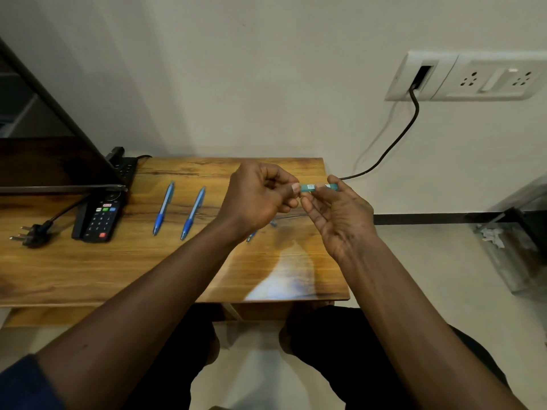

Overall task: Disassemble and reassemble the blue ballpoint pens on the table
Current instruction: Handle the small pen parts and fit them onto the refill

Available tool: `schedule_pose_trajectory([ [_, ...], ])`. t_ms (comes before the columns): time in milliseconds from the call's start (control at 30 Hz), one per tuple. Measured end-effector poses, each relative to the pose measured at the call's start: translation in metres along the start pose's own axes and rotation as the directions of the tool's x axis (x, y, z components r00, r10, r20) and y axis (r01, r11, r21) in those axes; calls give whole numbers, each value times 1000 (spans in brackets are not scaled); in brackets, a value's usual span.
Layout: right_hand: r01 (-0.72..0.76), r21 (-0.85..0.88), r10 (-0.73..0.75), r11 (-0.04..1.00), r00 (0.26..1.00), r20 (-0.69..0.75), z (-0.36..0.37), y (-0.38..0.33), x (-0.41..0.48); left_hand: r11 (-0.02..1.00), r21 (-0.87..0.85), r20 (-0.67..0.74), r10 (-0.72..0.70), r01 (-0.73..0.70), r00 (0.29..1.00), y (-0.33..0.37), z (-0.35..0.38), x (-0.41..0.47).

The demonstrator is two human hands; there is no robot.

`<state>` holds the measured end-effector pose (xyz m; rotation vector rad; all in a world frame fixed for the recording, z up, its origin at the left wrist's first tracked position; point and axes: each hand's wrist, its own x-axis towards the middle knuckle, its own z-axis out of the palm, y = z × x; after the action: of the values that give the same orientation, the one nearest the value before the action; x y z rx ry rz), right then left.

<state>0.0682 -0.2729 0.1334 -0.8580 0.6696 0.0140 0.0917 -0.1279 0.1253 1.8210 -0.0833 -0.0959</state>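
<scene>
Two whole blue ballpoint pens [163, 209] [193, 213] lie side by side on the wooden table [88, 267], left of my hands. Above the table's right half, my right hand [334, 214] holds a blue-green pen barrel [318, 187] with a white label, lying level. My left hand [257, 196] pinches the barrel's left end with thumb and fingers. A blue pen tip [251, 236] and a small pale part [273, 223] peek out on the table from under my left wrist; the rest of them is hidden.
Two black remotes [102, 214] and a loose black plug [34, 232] lie at the table's left, below a dark screen's corner [59, 161]. A black cable [396, 140] runs from the wall socket plate [461, 75] to the table's far right corner. A clear bin [515, 241] stands right.
</scene>
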Motion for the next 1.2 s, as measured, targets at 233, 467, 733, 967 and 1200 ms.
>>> schedule_pose_trajectory([
  [233,-15,-72,18,997,999,42,0,-5,0,990,-65,163,-115,127,980,8,-16,4],
  [467,10,-179,13,984,992,124,-1,-5,2,982,-65,269,-154,178,951,10,-28,7],
  [733,-95,-138,118,986,979,167,-7,-2,6,979,-109,236,-140,170,961,-9,-22,0],
  [967,125,-443,-28,888,975,218,-19,-3,8,989,39,187,-146,142,971,-8,-18,10],
  [1200,491,-866,-381,99,822,423,-34,16,12,975,197,245,-151,103,958,-10,-11,21],
])
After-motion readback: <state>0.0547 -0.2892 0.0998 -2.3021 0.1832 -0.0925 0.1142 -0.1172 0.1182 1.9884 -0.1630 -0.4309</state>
